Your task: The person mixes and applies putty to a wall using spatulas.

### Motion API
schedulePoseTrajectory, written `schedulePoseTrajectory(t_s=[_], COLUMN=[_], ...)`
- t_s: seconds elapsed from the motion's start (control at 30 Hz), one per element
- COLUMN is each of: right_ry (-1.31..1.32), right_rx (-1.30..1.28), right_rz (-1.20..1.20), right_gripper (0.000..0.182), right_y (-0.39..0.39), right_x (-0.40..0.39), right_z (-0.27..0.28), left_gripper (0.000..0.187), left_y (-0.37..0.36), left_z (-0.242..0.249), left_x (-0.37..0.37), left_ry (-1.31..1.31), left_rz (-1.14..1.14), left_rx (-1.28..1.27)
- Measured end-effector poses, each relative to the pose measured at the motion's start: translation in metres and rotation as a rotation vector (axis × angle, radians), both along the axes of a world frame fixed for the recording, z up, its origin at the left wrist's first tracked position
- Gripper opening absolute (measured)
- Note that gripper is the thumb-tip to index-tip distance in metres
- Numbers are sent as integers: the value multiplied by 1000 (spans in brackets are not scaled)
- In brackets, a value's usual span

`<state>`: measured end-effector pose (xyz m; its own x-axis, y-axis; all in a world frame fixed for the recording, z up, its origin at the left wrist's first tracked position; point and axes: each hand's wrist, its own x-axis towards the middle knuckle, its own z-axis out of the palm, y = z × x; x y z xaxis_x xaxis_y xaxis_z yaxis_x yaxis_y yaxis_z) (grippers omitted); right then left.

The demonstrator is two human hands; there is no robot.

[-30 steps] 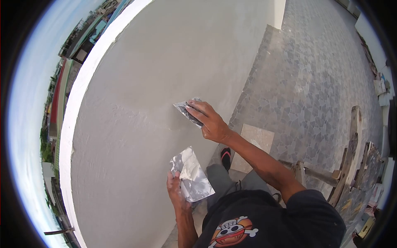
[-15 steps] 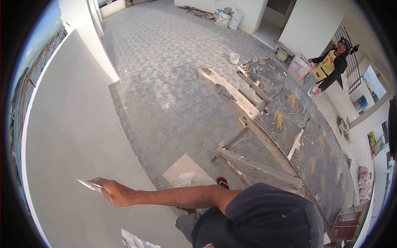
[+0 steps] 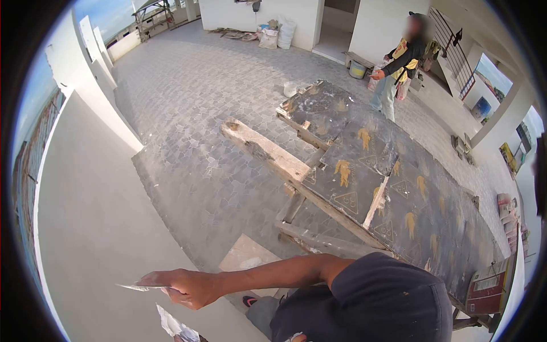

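My left hand (image 3: 185, 288) is closed around a flat metal blade tool (image 3: 142, 286), held out over the smooth grey wall (image 3: 97, 205). Just below it, a second blade (image 3: 174, 325) smeared with white paste rises from the bottom edge. Only a small part of a hand shows at that blade's lower end, and its fingers are mostly hidden. A pale square board (image 3: 245, 253) with some white material lies on the floor beyond my forearm.
A dark worktable (image 3: 353, 199) on a wooden frame stands to the right, with a rough plank (image 3: 268, 149) along its side. A person (image 3: 401, 62) stands behind it. A red box (image 3: 487, 288) is at lower right; sacks (image 3: 285, 33) lie at the back.
The view has shifted. The closed hand and its blade have moved right and lower, near the paste-smeared blade. The other person has straightened and holds an arm out.
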<state>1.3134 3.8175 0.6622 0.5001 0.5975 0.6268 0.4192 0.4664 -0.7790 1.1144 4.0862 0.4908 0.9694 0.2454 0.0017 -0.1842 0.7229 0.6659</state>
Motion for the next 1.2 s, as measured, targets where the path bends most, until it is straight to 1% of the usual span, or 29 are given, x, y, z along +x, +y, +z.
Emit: schedulePoseTrajectory(t_s=[0.03,0.07,0.1,0.13,0.17,0.2,0.23,0.27,0.33,0.4,0.43,0.47,0.53,0.57,0.63,0.73,0.83,0.93,1.03,1.13,1.17,1.2], right_ry=[-5,-8,9,100,208,286,284,174,118,145,170,193,19,-165,-423,-658,-814,-849,-851,-931,-950,-940], right_rx=[-21,-41,-66,-133,-207,-248,-256,-193,-100,-222,-372,-519,-456,-238,-144,-64,-247,-291,-350,-530,-582,-614], right_rz=[-24,-39,-33,-20,-4,2,-94,-207,-341,-377,-380,-383,-377,-362,-252,-118,-55,-37,2,-26,-50,-67], right_gripper=[59,59,55,51,48,45,43,36,29,19,21,24,31,35,52,55,52,48,49,55,61,62], right_y=[-6,-10,-12,-21,-30,-37,-34,-29,-19,-18,-19,-18,0,13,24,47,48,43,37,29,26,24], right_x=[-3,-6,-10,-14,-18,-19,-21,-20,-25,-34,-41,-49,-57,-57,-57,-63,-72,-69,-58,-37,-29,-22], right_z=[2,1,3,12,23,32,31,18,13,13,23,39,40,29,22,15,5,-10,-24,-31,-33,-32], left_gripper=[41,38,35,32,29,41,39,30,33,36,37,43,38,39,42,41,39,37,36,37,37,38], left_y=[0,-29,-76,-105,-120,-89,-99,-98,-87,-81,-76,-72,-68,-64,-59,-60,-62,-55,-55,-56,-56,-56], left_z=[-16,19,73,108,129,95,116,120,125,134,133,135,137,136,131,137,135,113,98,97,96,96], left_x=[-9,5,30,42,50,46,57,60,65,65,66,65,65,64,63,56,39,36,22,9,5,2], left_ry=[-96,60,264,391,434,340,405,399,291,202,189,216,215,215,218,143,116,95,151,169,178,186], left_rz=[-97,62,246,368,415,331,389,406,339,248,239,226,250,236,201,147,153,129,199,257,280,301], left_rx=[-50,-75,-125,-187,-243,-237,-174,-152,-195,-199,-192,-169,-187,-195,-219,-284,-63,-285,-265,-243,-239,-233])
